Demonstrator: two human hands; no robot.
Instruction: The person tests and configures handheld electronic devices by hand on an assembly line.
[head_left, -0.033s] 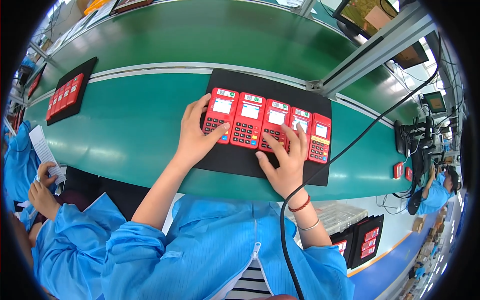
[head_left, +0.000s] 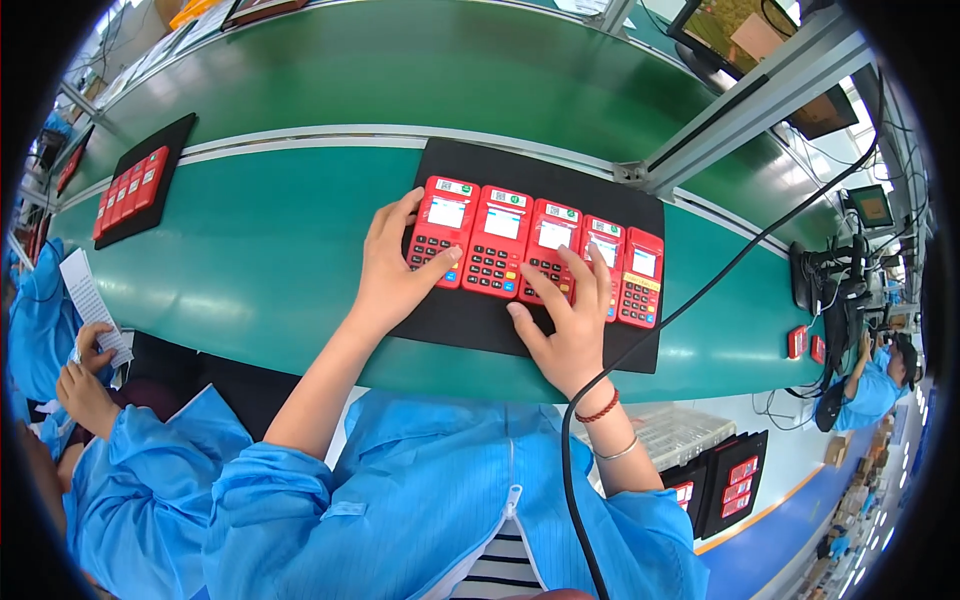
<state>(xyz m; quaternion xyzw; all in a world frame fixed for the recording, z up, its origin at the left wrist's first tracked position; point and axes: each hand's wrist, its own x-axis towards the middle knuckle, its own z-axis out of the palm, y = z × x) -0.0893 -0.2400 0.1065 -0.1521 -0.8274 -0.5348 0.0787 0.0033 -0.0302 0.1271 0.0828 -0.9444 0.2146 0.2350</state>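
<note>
Five red handheld terminals (head_left: 507, 225) in a row, keypads toward the wearer, on a black mat (head_left: 480, 322) atop the green counter (head_left: 290, 230). Left hand (head_left: 388, 272) straddles the leftmost unit: fingers along its outer edge, thumb over its keypad; from where I stand, can't tell if that grip is clamped. Right hand (head_left: 574, 325): grip apart, digits spread over the third and fourth units. Whether keys are pressed, unclear. Black cable (head_left: 566, 455) crosses before the right wrist. Left side: seated co-worker with a printed sheet (head_left: 92, 290).
</note>
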